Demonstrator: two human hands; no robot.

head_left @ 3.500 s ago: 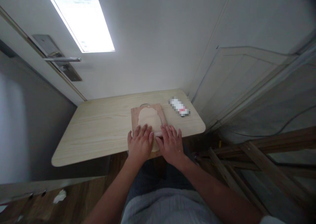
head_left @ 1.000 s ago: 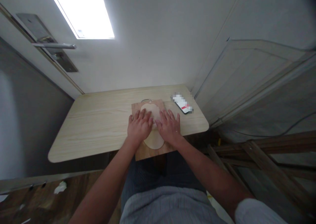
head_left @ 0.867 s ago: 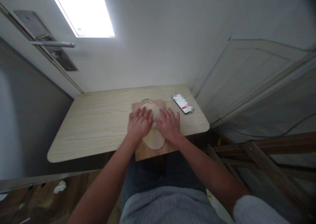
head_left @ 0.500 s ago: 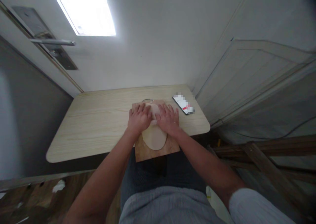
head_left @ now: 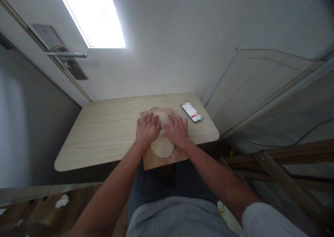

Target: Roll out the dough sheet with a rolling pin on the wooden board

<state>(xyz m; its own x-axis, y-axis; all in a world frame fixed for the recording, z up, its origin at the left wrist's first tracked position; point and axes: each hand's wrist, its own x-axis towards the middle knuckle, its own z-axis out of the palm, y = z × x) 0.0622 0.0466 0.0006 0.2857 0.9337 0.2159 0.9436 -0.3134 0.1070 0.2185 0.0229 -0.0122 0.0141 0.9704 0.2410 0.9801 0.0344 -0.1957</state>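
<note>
A pale, flat sheet of dough [head_left: 163, 147], long and rounded, lies on a wooden cutting board [head_left: 152, 162]. My left hand [head_left: 148, 128] lies palm down over the dough's left side, fingers stretched forward and slightly spread. Over its right side rests my right hand [head_left: 177, 129], also palm down with fingers extended. The thumbs point toward each other near the middle. A short pale band shows between them; I cannot tell whether it is a roller or a fold of dough. What lies under the palms is hidden.
The board sits on a light wood table [head_left: 109, 125] and juts past its near edge. A metal handle [head_left: 156, 108] shows at the board's far end. A phone [head_left: 192, 112] lies to the right. Behind stands a white door with a lever handle [head_left: 66, 54].
The camera view has shifted slightly. Both hands stay palm down on the dough, perhaps a little nearer to me on the board. The dough looks much the same.
</note>
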